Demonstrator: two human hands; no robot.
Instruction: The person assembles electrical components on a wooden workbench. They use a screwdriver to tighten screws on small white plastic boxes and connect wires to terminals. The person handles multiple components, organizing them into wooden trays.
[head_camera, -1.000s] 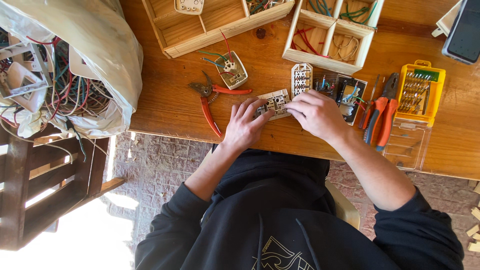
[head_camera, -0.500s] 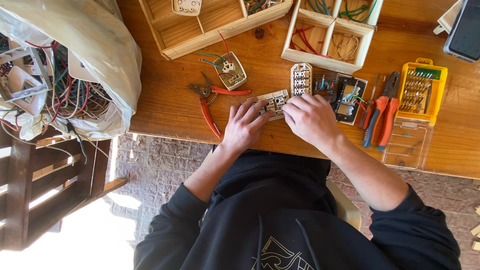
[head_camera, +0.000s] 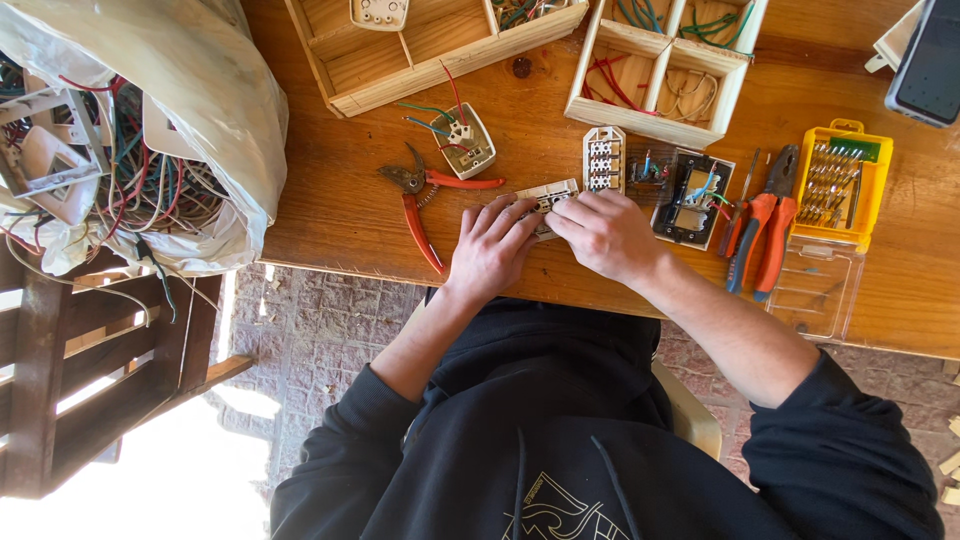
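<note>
Both hands (head_camera: 545, 240) around socket module (head_camera: 546, 196)

Switch module (head_camera: 545, 196) (mostly under fingers)

On the counter (head_camera: 330, 220), pliers (head_camera: 420, 200) lie left of a switch module (head_camera: 545, 197) under both hands; a screwdriver-bit case (head_camera: 835, 185) sits right, compartment trays (head_camera: 660, 65) farther back, a bag of wires (head_camera: 130, 130) far left.

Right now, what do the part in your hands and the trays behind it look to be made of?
Part: pale moulded plastic, matt, apparently with small metal contacts; held by left hand and right hand. Trays: bare light wood, visible grain, unpainted dividers.
</note>
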